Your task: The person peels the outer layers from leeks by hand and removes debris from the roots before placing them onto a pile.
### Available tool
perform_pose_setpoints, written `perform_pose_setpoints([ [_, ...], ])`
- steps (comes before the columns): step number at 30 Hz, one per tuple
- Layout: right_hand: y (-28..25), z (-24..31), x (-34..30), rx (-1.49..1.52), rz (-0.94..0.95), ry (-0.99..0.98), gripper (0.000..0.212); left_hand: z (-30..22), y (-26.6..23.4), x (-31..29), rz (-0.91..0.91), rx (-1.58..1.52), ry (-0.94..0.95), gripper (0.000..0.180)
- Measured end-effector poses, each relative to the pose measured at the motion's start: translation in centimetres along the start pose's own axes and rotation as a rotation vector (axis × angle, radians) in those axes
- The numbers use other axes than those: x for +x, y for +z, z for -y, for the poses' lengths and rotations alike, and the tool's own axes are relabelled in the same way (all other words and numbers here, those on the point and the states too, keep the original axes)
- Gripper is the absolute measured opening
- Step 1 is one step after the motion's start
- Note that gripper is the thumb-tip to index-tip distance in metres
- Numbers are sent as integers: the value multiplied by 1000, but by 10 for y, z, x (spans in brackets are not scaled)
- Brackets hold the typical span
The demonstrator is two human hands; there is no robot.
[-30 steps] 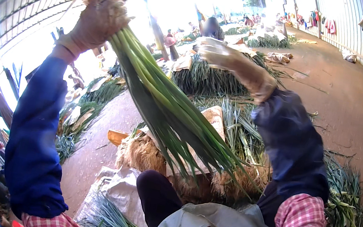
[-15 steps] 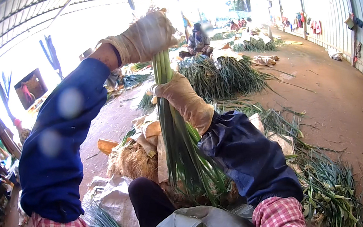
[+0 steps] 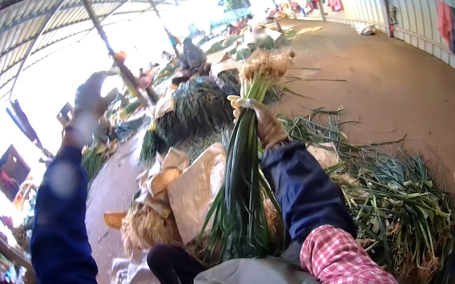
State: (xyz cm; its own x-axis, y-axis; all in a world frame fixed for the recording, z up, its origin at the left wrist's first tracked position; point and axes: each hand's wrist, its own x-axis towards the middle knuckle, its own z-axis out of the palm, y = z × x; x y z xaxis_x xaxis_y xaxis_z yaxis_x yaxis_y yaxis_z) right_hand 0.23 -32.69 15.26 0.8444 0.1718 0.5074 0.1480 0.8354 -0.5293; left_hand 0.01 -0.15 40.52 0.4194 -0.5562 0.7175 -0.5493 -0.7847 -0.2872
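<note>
Right hand [image 3: 260, 120], gloved, clamped round bunch of green onions [image 3: 241, 187] just below roots; bunch upright, roots up, leaf ends down at lap. Left hand [image 3: 90, 101], gloved, raised well apart, holding nothing, fingers loosely spread. Loose onion pile [image 3: 405, 204] on floor at right; brown sacks [image 3: 188, 190] just beside bunch.

Single head-worn fisheye view, downward, close over arms.

Left hand [image 3: 91, 98] raised, fingers spread; right hand [image 3: 260, 120] clenched, arm outstretched.
</note>
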Motion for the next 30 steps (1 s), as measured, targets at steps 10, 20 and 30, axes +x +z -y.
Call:
perform_pose_setpoints([
  [10,17,-1,5,-141,76,115,63,-65,63,6,88,-140,151,37],
  [20,65,-64,28,-236,87,98,46,-101,134,-53,-135,-353,-158,92],
  [30,123,-69,1,-418,156,339,55,-45,78,-25,-151,73,-457,21],
])
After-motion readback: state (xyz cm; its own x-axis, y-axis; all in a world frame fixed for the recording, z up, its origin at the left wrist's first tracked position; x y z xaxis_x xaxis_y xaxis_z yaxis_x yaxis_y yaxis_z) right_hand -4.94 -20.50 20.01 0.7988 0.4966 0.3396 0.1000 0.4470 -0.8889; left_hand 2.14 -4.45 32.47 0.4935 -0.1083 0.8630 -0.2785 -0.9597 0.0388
